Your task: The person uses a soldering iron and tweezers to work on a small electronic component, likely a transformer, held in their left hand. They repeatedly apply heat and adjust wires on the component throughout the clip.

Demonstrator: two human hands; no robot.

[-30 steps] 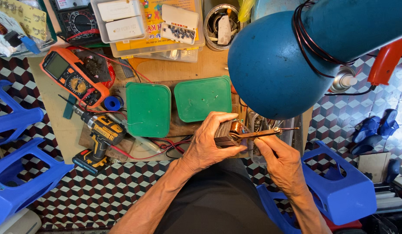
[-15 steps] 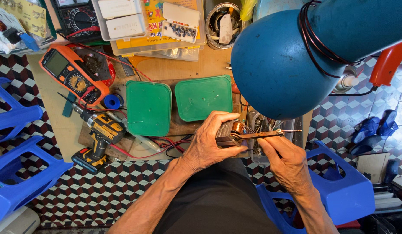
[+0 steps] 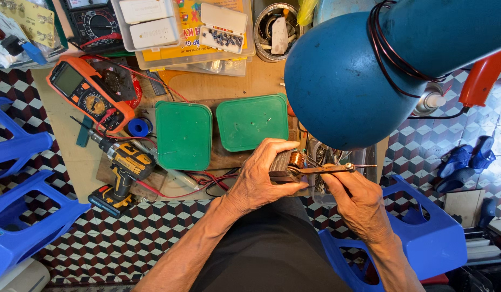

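In the head view, the left hand (image 3: 258, 181) was wrapped round a small transformer (image 3: 289, 165) — a dark laminated block with a copper-coloured winding showing at its right end — held just above the lap at the near edge of the workbench (image 3: 237, 81). The right hand (image 3: 358, 197) was closed on the handles of slim pliers (image 3: 322, 170), whose tips met the block beside the winding; whether they had bitten onto a wire could not be told.

Doing this well would, by the look of it, call for a firm left grip so the block did not twist, and a light, straight pull with the tool, since the wire looked fine and easily nicked.

Behind the hands lay two green plastic lids (image 3: 218, 130), smooth and round-cornered, on a worn wooden board. To the left sat a rubbery orange multimeter (image 3: 88, 97) and a yellow-and-black cordless drill (image 3: 121, 173) among red and black leads. A glossy blue lamp shade (image 3: 342, 81) — domed, wound with dark wire — hung over the right side.
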